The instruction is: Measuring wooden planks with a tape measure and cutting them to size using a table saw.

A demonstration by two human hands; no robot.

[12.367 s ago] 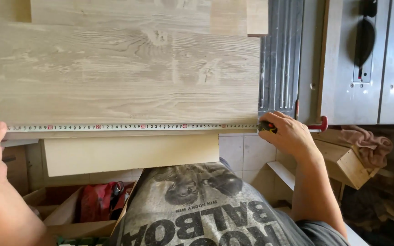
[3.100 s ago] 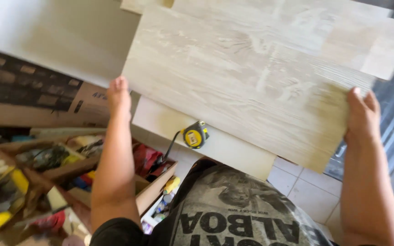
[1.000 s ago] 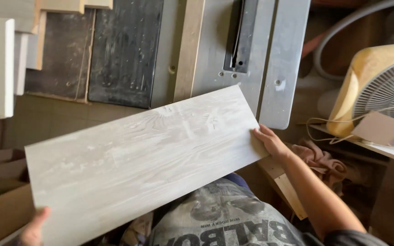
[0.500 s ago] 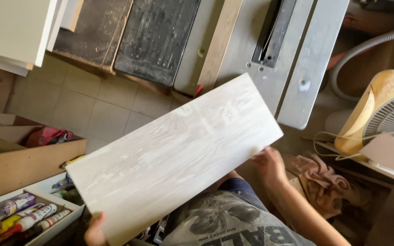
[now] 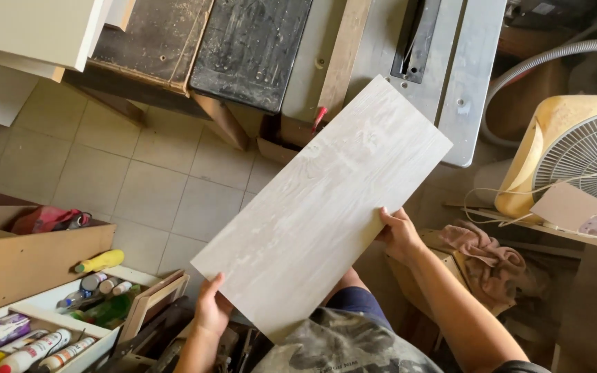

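— Bottom centre of frame: your left hand [image 5: 212, 312] grips the near short end of the pale wood-grain board [image 5: 323, 207], thumb on top, fingers hidden beneath.

— And your right hand [image 5: 399, 235]?

— Centre right, clasping the board's long edge, thumb laid on the face. Both hands closed on it; the board is carried in the air, tilted diagonally from lower centre up toward upper right.

— What lies around you?

— Lower left, a white tray [image 5: 50, 311] with tubes and bottles, a yellow bottle [image 5: 101, 261] at its rim. Right of your forearm, a crumpled pinkish rag [image 5: 488, 255]. Farther right, a yellowed fan [image 5: 578, 155]. Beyond the board's far corner, upper centre, the grey table saw top [image 5: 464, 69]; left of it a dark worn slab [image 5: 253, 48]. Tiled floor [image 5: 153, 173] middle left.
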